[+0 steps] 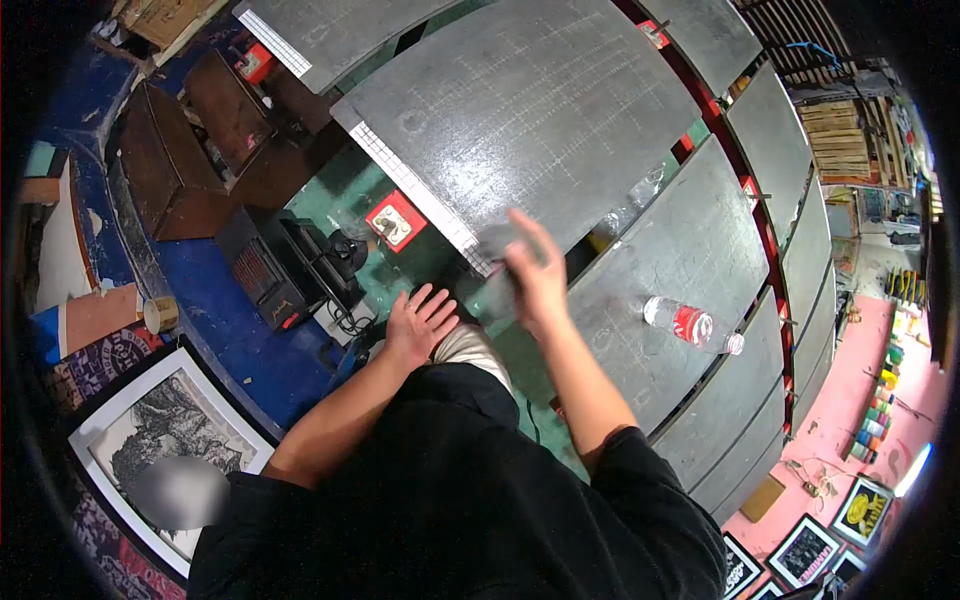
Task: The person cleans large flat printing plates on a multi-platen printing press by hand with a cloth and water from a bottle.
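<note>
My left hand (418, 325) is spread with its fingers apart, near the light trousers at my lap, and holds nothing. My right hand (535, 275) is raised by the lower corner of the large grey board (520, 110). Something grey and smeared by motion lies at its fingers; I cannot make out what it is. A white gridded strip (415, 195) runs along the board's near edge. To the right of my right hand, a clear plastic bottle (692, 325) with a red label lies on its side on another grey board (640, 370).
Left of the boards are a red switch box (395, 221), a black heater-like device (265, 268) with cables, and brown wooden boxes (165, 165). A roll of tape (160, 314) and a framed picture (90, 440) are at the lower left. More grey boards extend right.
</note>
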The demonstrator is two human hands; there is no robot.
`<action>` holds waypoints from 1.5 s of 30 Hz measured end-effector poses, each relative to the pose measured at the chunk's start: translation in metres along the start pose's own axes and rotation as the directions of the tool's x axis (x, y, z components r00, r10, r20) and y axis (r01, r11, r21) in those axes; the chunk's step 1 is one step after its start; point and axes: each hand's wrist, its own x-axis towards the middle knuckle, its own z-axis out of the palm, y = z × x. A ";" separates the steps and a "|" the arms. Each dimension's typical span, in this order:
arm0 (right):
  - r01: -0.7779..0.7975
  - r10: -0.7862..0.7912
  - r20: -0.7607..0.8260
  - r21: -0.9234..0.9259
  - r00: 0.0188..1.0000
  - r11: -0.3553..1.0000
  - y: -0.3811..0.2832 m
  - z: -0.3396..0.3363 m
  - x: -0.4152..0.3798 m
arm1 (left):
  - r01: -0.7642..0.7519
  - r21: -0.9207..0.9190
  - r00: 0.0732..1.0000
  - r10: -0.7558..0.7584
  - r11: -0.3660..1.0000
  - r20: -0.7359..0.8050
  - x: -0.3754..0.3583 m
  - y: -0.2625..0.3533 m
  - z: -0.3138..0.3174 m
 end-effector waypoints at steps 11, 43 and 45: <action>0.128 -0.667 -0.176 -0.916 0.724 0.380 -0.001 -0.163 0.168 | -0.007 -0.137 1.000 0.004 0.991 -0.025 0.009 0.002 0.026; 0.233 -0.823 -0.345 -0.845 0.451 0.482 -0.138 -0.242 0.298 | -0.043 -0.140 0.997 0.051 0.989 0.051 0.074 0.031 0.161; 0.214 -0.806 -0.221 -0.895 0.549 0.391 -0.121 -0.270 0.319 | -0.030 -0.137 0.996 0.041 0.990 0.075 0.076 0.031 0.158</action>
